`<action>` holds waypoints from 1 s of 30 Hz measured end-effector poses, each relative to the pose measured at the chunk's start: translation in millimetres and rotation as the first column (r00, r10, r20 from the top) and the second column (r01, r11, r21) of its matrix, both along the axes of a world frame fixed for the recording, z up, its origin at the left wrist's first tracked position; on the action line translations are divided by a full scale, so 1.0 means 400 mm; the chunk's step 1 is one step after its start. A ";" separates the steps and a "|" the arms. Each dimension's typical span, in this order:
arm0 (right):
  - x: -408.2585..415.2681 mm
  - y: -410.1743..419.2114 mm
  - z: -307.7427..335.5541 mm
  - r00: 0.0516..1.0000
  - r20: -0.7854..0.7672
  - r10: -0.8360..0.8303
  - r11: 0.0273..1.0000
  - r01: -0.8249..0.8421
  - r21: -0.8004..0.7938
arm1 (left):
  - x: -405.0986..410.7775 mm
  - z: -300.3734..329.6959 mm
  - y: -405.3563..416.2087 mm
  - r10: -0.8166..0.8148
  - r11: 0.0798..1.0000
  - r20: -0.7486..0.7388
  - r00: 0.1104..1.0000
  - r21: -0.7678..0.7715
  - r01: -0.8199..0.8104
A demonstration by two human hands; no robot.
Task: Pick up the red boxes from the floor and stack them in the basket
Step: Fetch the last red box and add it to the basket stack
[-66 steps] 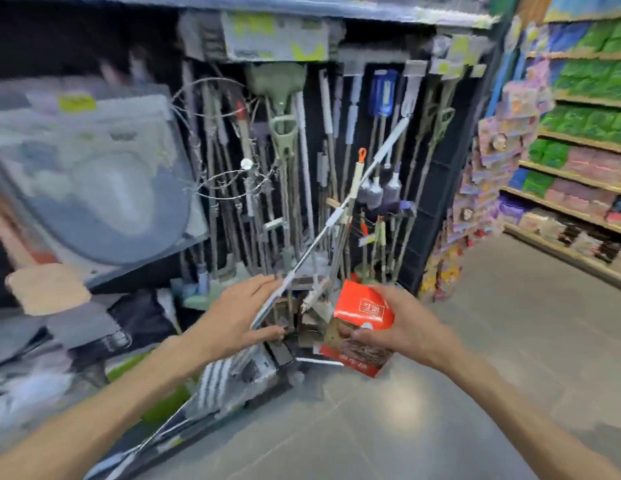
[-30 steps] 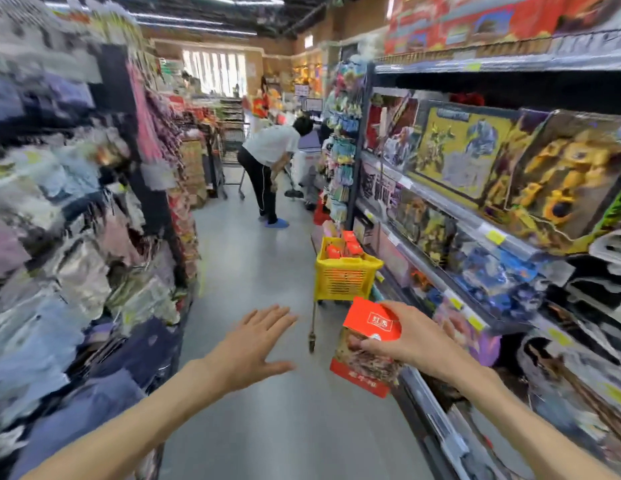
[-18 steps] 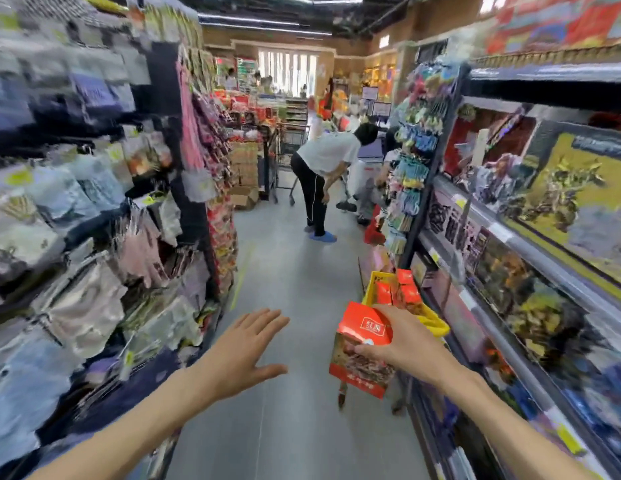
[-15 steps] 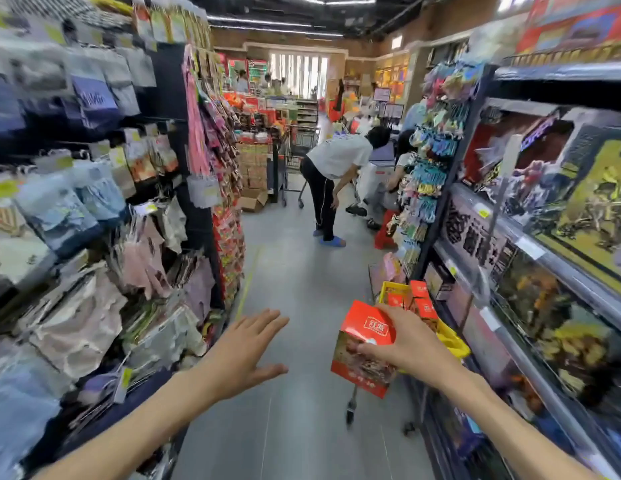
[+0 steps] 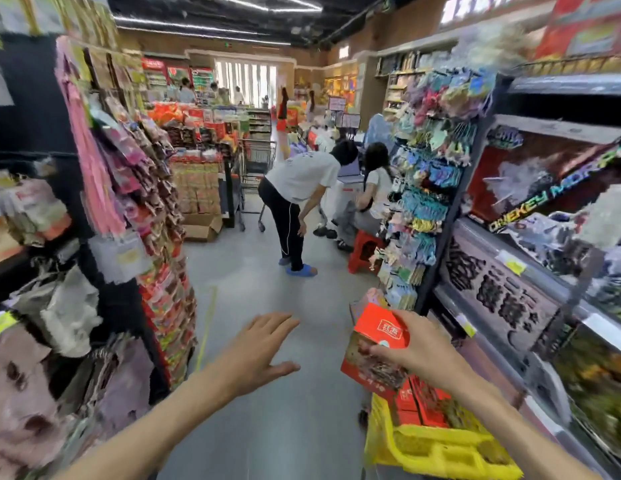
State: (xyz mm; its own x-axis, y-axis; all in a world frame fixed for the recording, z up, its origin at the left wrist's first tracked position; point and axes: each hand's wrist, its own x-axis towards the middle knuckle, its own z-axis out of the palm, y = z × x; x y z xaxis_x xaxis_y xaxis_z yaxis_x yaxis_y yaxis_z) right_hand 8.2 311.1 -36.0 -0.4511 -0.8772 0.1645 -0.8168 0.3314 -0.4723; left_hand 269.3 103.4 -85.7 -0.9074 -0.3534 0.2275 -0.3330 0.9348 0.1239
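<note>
My right hand [image 5: 421,355] grips a red box [image 5: 378,344] with a food picture on its side, held just above the far end of the yellow basket [image 5: 437,452]. The basket stands low at the right, close in front of me, and holds other red boxes [image 5: 418,403] standing on edge. My left hand [image 5: 257,351] hovers flat over the aisle floor with fingers spread, holding nothing.
Toy shelves [image 5: 531,271] line the right side and racks of hanging packets [image 5: 142,237] the left. Down the aisle a person in a white shirt [image 5: 298,206] bends over, beside a seated person [image 5: 368,199], a red stool [image 5: 364,251] and a shopping cart [image 5: 255,174].
I have turned from the mop rack into the aisle and walked up to the basket, which now lies right below my right hand and the box. My left hand let go of a pole.
</note>
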 end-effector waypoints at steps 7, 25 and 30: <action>-0.293 -0.230 -0.033 0.991 -0.015 -0.134 0.991 0.134 0.014 | -0.379 -0.023 -0.326 -0.155 0.987 -0.006 0.988 -0.044 0.154; -0.910 -0.428 -0.172 0.732 0.089 -0.676 0.736 0.676 0.035 | -1.464 -0.110 -0.659 -0.780 0.626 0.036 0.625 0.015 0.780; -0.951 -0.368 -0.283 0.487 0.049 -0.872 0.489 0.866 0.107 | -1.725 -0.200 -0.581 -0.934 0.351 0.084 0.347 0.035 0.936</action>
